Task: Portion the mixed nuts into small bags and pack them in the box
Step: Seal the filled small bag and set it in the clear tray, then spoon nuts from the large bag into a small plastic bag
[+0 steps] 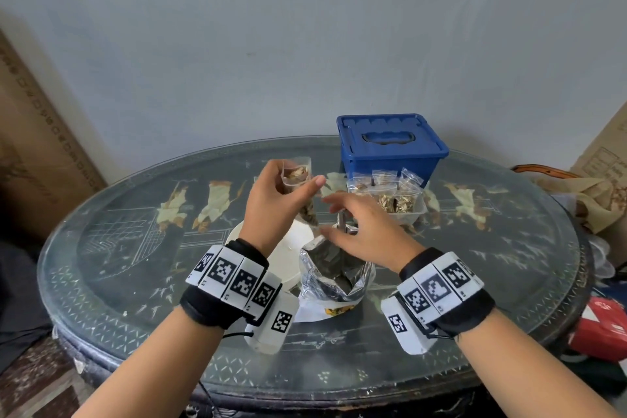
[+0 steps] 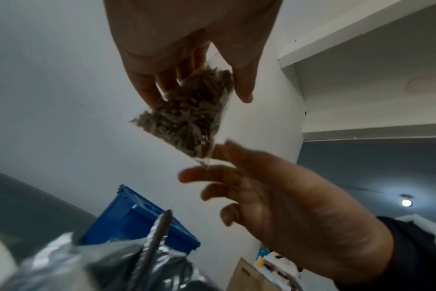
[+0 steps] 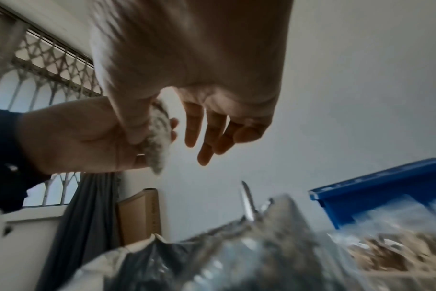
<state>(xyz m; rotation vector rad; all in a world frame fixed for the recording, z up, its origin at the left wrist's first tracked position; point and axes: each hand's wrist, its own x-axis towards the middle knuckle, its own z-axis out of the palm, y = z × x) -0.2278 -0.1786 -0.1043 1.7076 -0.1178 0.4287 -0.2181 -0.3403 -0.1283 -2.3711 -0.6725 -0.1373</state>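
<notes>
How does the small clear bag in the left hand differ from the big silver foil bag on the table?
The small clear plastic bag is held in the air by the left hand; the big silver foil bag stands on the glass table. The small bag shows its nuts through the plastic; the foil bag is opaque, with a metal utensil handle sticking out. Both have open tops.

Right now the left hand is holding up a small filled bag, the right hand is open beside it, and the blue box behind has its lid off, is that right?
Not quite. The blue box has its lid on, as the head view shows. The rest stands: the left hand holds up the small filled bag, and the right hand is open beside it.
</notes>
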